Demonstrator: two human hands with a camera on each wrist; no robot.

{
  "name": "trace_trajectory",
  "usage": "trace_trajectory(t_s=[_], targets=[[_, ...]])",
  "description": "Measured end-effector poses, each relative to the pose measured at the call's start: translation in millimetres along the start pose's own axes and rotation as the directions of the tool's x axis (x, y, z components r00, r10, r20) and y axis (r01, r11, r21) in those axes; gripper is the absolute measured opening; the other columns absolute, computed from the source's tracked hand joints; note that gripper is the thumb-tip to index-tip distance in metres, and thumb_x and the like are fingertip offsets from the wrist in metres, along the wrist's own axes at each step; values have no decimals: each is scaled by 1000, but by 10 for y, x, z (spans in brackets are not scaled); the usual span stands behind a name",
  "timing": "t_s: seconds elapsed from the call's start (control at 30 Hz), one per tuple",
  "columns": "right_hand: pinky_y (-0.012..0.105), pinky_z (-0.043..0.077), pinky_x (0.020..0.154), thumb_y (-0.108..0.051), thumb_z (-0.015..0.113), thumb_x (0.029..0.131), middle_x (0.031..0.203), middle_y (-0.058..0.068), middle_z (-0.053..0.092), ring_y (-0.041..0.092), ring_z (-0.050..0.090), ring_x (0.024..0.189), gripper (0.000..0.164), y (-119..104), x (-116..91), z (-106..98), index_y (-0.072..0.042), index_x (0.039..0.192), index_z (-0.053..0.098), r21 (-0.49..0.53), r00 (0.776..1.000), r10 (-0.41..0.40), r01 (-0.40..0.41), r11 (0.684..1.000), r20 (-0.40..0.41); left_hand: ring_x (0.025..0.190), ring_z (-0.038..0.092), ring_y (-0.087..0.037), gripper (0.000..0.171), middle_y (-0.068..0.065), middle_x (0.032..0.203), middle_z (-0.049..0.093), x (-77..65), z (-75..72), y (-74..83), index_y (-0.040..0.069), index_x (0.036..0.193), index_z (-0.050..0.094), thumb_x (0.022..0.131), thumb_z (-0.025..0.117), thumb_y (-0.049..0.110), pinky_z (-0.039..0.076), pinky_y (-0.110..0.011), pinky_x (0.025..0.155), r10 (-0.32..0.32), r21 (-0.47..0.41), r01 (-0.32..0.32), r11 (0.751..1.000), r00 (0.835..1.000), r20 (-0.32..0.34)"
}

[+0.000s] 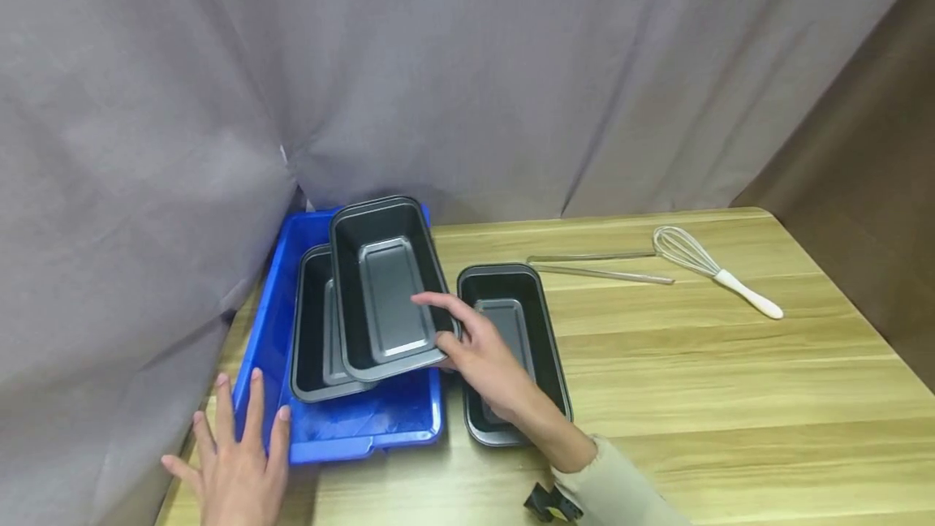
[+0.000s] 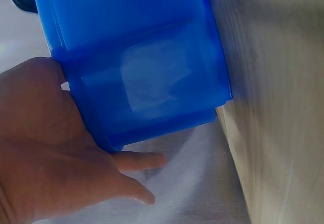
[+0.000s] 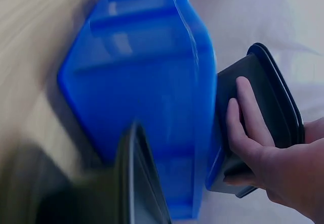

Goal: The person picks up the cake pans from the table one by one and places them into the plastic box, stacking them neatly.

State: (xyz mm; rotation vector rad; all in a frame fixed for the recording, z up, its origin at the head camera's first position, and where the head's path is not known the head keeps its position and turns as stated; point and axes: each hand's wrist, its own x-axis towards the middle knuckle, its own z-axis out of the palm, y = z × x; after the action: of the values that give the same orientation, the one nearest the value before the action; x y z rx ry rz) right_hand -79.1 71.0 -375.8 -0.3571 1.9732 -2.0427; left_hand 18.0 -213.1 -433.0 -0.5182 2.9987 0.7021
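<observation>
A dark loaf pan (image 1: 390,291) is held tilted over the blue plastic bin (image 1: 351,424) by my right hand (image 1: 491,355). That hand grips the pan's near right edge, thumb at the rim and index finger reaching over the inside. In the right wrist view, other fingers (image 3: 250,107) spread along the pan's outer side. Partly covered by this pan, a second loaf pan (image 1: 310,331) lies in the bin. My left hand (image 1: 239,469), fingers straight and spread, rests against the bin's left front corner.
A third loaf pan (image 1: 514,323) stands on the wooden table (image 1: 694,396) right of the bin, under my right forearm. Farther right lie a thin V-shaped metal piece (image 1: 606,270) and a whisk (image 1: 719,270) with a white handle. Grey curtain (image 1: 475,79) hangs behind and at left.
</observation>
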Motion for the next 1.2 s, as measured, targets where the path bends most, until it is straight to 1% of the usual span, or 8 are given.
trace_trajectory(t_s=[0.1, 0.2, 0.23, 0.4, 0.57, 0.73, 1.0, 1.2], targets=[[18, 54, 67, 8, 48, 100, 157, 19, 52, 5, 51, 61, 61, 37, 49, 141, -10, 158, 58, -47, 999, -23, 24, 999, 28, 156, 4, -75, 69, -26, 183, -3, -10, 7, -14, 18, 177, 15, 119, 32, 50, -12, -95, 113, 12, -9, -12, 1000, 1000, -17], [17, 38, 54, 8, 49, 99, 160, 17, 53, 5, 33, 52, 63, 80, 100, 256, -10, 159, 56, -97, 998, -44, 49, 994, 48, 156, 5, -75, 68, -26, 183, -2, -16, 13, -25, 19, 177, 15, 119, 31, 51, -12, -95, 113, 24, -17, -25, 1000, 999, -31], [18, 33, 51, 7, 49, 99, 159, 17, 54, 5, 30, 51, 63, 95, 114, 290, -11, 159, 56, -110, 998, -46, 51, 993, 50, 156, 5, -75, 68, -26, 183, -1, -18, 16, -28, 19, 177, 16, 119, 31, 51, -12, -95, 113, 26, -19, -27, 999, 999, -35], [18, 28, 48, 7, 48, 101, 162, 16, 52, 6, 29, 51, 63, 166, 155, 422, -12, 161, 54, -120, 998, -23, 30, 992, 63, 156, 7, -75, 68, -26, 183, 2, -17, 34, -28, 18, 177, 19, 119, 32, 50, -10, -95, 113, 26, -19, -27, 999, 998, -50], [18, 26, 45, 5, 50, 101, 157, 14, 57, 6, 29, 48, 63, 207, 194, 499, -17, 160, 57, -158, 999, -8, 14, 987, 43, 156, 9, -74, 67, -27, 182, 4, -16, 43, -33, 17, 176, 21, 119, 32, 50, -9, -95, 114, 31, -20, -32, 999, 997, -69], [19, 24, 44, 2, 52, 101, 146, 20, 62, 4, 28, 46, 62, 228, 270, 561, -19, 159, 58, -243, 999, -27, 35, 969, 36, 155, 10, -75, 67, -27, 182, 4, -11, 47, -30, 17, 176, 22, 119, 32, 50, -9, -95, 114, 25, -15, -26, 1000, 997, -73], [23, 35, 60, 1, 54, 101, 147, 21, 61, 6, 28, 53, 60, 249, 365, 664, -16, 158, 59, -299, 999, -21, 32, 954, 38, 155, 9, -75, 68, -27, 182, 2, -1, 42, -19, 17, 176, 20, 119, 33, 49, -10, -95, 114, -2, -2, 2, 1000, 999, -41], [24, 36, 62, -1, 55, 102, 145, 21, 63, 7, 27, 53, 58, 284, 409, 697, -16, 158, 59, -333, 1000, -9, 16, 943, 21, 156, 9, -74, 67, -27, 182, 3, 1, 45, -9, 17, 176, 20, 119, 35, 48, -9, -94, 114, 1, -1, -1, 1000, 999, -48]])
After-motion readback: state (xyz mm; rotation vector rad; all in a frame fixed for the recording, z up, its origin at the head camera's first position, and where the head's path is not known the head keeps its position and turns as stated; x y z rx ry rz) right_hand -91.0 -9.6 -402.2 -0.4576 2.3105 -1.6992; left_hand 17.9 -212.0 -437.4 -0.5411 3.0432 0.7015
